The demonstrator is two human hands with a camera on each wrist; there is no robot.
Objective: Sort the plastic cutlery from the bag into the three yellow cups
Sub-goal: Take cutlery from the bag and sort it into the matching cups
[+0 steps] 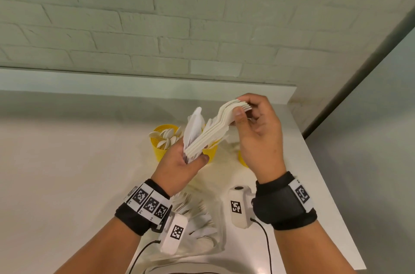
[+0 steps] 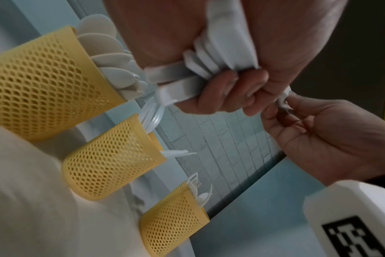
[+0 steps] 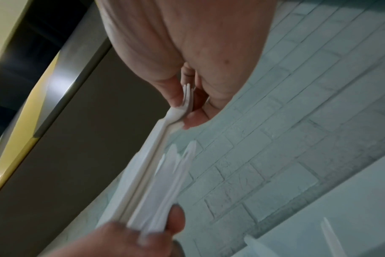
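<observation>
My left hand [image 1: 190, 158] grips the handles of a mixed bundle of white plastic cutlery above the cups. Serrated knives [image 1: 194, 125] stand up from it, and a nested stack of forks [image 1: 216, 130] fans off to the right. My right hand [image 1: 243, 108] pinches the tine end of that fork stack [image 3: 187, 99] between thumb and fingers. Three yellow mesh cups stand in a row behind: the left cup [image 1: 160, 150] holds spoons [image 2: 103, 45], the middle cup [image 2: 108, 156] holds knives, the right cup [image 2: 171, 219] holds forks. In the head view the hands hide most of the middle and right cups.
A clear plastic bag [image 1: 199, 224] with more white cutlery lies on the white counter [image 1: 67, 172] between my wrists. A brick wall [image 1: 179, 27] closes the back. The counter's right edge [image 1: 325, 184] drops off close to my right forearm.
</observation>
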